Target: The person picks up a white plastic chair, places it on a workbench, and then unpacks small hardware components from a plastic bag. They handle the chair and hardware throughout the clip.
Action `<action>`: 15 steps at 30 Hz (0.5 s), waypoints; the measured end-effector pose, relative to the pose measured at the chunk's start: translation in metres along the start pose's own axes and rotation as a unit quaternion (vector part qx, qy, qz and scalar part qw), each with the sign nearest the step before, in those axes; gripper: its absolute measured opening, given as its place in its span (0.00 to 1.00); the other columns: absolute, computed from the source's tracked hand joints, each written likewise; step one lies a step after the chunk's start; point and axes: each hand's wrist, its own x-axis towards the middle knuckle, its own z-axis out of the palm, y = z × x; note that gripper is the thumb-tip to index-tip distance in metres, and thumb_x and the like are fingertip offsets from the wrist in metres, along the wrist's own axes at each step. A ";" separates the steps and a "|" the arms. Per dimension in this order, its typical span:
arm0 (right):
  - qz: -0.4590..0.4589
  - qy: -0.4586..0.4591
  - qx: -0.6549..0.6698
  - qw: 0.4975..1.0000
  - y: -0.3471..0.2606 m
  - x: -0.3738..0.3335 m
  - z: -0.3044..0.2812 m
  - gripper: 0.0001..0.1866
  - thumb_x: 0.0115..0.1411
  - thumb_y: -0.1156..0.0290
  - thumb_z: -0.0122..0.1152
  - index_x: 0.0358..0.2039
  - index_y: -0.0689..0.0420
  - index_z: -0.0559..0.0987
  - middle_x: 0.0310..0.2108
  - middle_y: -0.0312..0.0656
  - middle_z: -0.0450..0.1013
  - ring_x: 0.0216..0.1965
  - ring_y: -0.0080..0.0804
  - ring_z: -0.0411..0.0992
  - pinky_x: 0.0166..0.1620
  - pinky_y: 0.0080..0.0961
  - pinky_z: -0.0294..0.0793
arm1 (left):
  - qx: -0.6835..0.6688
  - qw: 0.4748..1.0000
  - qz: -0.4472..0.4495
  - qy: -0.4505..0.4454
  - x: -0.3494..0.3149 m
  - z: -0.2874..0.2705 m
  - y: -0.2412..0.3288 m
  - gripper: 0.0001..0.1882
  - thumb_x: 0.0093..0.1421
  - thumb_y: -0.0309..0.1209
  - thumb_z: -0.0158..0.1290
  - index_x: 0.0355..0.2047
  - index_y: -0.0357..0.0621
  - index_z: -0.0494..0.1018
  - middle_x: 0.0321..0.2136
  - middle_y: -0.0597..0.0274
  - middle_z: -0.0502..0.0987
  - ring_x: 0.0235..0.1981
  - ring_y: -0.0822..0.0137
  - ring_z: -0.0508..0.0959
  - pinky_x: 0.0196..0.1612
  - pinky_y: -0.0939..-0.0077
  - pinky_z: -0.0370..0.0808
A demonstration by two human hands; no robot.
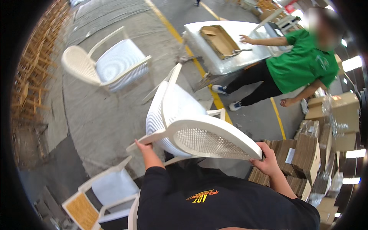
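Held in front of me is a cream-framed armchair (232,127) with a woven cane back and a pale, striped upholstered seat. It is tilted, its oval back toward me. My left hand (144,145) is closed around a cream wooden leg below the back. At the opposite end, my right hand (265,158) grips the rim of the oval back. The chair's far parts are partly hidden behind its seat and back; whether any leg touches the floor I cannot tell.
A similar armchair (119,59) stands ahead left, and another chair (115,184) is close on my left. Beyond are a wrapped table (226,67) bearing a cardboard tray (209,34) and a person in green (299,67). Flattened cartons (303,153) are stacked right; wooden frames (32,84) line the left.
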 end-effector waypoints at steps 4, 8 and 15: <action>0.057 0.106 0.012 0.993 -0.019 0.010 0.033 0.31 0.48 0.72 0.73 0.54 0.55 0.72 0.41 0.48 0.79 0.44 0.42 0.80 0.48 0.32 0.76 | 0.077 0.997 -0.005 0.001 -0.010 0.032 0.031 0.38 0.61 0.53 0.46 0.64 0.38 0.59 0.59 0.44 0.67 0.59 0.43 0.69 0.57 0.41 0.68; 0.121 0.165 -0.003 0.979 -0.007 0.023 0.005 0.21 0.47 0.72 0.72 0.43 0.60 0.77 0.32 0.49 0.79 0.36 0.40 0.80 0.42 0.30 0.77 | 0.064 0.997 0.042 0.029 -0.020 0.053 -0.005 0.32 0.55 0.46 0.51 0.54 0.35 0.66 0.46 0.46 0.75 0.48 0.45 0.76 0.52 0.43 0.73; 0.148 0.241 0.074 0.956 0.055 0.018 -0.021 0.22 0.41 0.69 0.69 0.39 0.62 0.78 0.32 0.50 0.79 0.34 0.36 0.79 0.42 0.31 0.76 | 0.122 0.986 0.112 -0.022 -0.033 0.087 0.019 0.28 0.55 0.42 0.57 0.51 0.39 0.66 0.41 0.50 0.74 0.41 0.51 0.78 0.41 0.53 0.80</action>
